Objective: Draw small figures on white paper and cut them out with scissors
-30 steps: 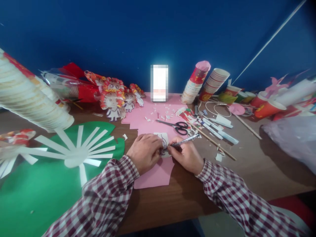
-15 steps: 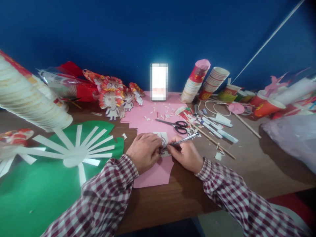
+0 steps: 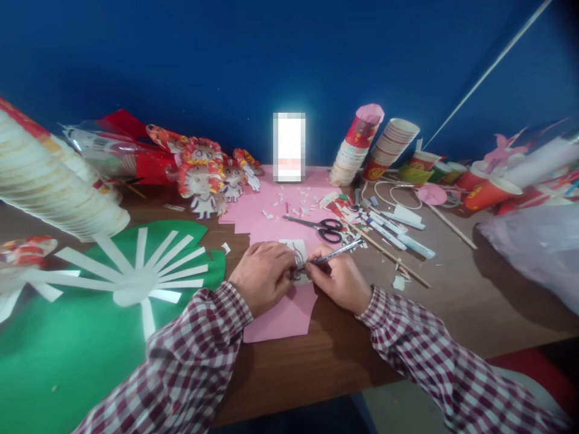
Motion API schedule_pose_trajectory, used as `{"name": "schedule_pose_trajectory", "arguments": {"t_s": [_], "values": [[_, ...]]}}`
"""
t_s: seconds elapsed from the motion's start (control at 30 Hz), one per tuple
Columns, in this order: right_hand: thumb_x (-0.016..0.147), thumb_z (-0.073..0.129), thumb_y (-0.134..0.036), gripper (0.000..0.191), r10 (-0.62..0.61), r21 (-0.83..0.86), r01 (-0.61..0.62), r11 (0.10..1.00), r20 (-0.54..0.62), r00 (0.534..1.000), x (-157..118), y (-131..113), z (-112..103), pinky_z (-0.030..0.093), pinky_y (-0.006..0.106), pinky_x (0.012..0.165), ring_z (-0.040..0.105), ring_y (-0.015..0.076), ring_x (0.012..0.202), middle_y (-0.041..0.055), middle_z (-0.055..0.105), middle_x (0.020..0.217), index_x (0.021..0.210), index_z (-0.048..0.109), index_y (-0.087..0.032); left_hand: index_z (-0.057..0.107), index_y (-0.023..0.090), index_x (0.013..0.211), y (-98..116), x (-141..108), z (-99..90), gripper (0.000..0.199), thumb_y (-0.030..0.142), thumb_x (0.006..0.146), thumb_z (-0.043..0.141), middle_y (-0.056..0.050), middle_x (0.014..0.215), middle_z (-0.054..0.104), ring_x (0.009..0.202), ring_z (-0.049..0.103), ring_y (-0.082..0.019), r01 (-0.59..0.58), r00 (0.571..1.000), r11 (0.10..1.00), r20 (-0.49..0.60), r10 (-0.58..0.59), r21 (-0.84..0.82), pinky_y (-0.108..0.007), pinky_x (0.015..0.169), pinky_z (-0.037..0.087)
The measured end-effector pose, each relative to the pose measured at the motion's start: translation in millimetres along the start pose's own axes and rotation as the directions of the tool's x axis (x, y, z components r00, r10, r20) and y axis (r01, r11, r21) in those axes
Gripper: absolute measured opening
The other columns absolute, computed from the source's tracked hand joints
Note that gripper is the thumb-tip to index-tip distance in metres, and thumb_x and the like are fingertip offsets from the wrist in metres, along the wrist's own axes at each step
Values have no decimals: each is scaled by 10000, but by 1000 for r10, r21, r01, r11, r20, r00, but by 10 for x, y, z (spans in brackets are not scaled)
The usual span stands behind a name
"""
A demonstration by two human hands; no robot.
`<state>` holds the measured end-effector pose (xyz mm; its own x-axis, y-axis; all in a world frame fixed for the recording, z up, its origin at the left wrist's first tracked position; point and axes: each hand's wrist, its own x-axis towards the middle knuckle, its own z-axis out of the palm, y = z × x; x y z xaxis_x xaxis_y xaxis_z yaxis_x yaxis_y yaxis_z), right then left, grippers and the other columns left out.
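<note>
A small white paper (image 3: 298, 246) with dark drawn lines lies on the pink sheet (image 3: 280, 319) between my hands. My right hand (image 3: 341, 280) is closed on a pen (image 3: 340, 251), its tip end at the paper and partly hidden by the fingers. My left hand (image 3: 265, 277) rests on the paper's left side, fingers together and curled, pressing it down. Just beyond my hands, black-handled scissors (image 3: 329, 230) lie on the pink sheet with their blades pointing left.
Green paper (image 3: 67, 361) with white strips covers the left. Cup stacks (image 3: 54, 187) lean at the left and stand (image 3: 355, 150) behind. Paper figures (image 3: 203, 181), a bright phone-like screen (image 3: 289, 144), pens (image 3: 389, 232), a stick (image 3: 407, 274) and a plastic bag (image 3: 534, 247) are around.
The view has shifted slightly. My right hand and the pen have moved very little over the paper; my left hand keeps its place.
</note>
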<state>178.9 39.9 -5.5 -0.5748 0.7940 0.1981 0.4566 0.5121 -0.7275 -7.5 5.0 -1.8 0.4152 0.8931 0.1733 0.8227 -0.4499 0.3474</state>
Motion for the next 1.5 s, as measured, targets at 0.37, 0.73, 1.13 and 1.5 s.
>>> {"name": "schedule_pose_trajectory", "arguments": {"t_s": [0.37, 0.73, 1.13, 1.5], "values": [[844, 487, -184, 50, -7, -14, 7, 1000, -14, 1000, 0, 14, 4, 383, 220, 552, 529, 120, 572, -15, 564, 650, 813, 524, -175, 546, 223, 951, 3, 10, -4, 223, 175, 759, 444, -25, 1049, 608, 1035, 500, -217, 0, 1000, 1000, -4, 0, 3, -406, 936, 349], [838, 479, -186, 73, -13, -42, 11, 999, -29, 999, 6, 15, -5, 365, 219, 547, 513, 115, 554, -23, 542, 620, 770, 505, -179, 549, 226, 934, 17, -2, -9, 226, 164, 739, 452, -25, 1058, 606, 1042, 494, -218, 9, 1000, 1000, 0, -9, -2, -409, 940, 344], [833, 477, -181, 73, -17, -82, 14, 997, -45, 999, 8, 12, -22, 356, 229, 542, 500, 120, 543, -19, 542, 615, 765, 503, -180, 554, 231, 909, 16, 6, -12, 188, 182, 752, 462, -31, 1037, 610, 1031, 505, -222, 3, 1000, 1000, -9, -3, -11, -418, 929, 359], [834, 480, -188, 67, -7, -52, 4, 999, -63, 998, -2, 5, -35, 363, 224, 539, 496, 118, 543, -22, 524, 614, 774, 507, -176, 546, 228, 932, 14, 6, -12, 205, 189, 745, 473, -32, 1049, 607, 1034, 504, -221, 0, 1000, 1000, -8, 0, -3, -414, 930, 356]]}}
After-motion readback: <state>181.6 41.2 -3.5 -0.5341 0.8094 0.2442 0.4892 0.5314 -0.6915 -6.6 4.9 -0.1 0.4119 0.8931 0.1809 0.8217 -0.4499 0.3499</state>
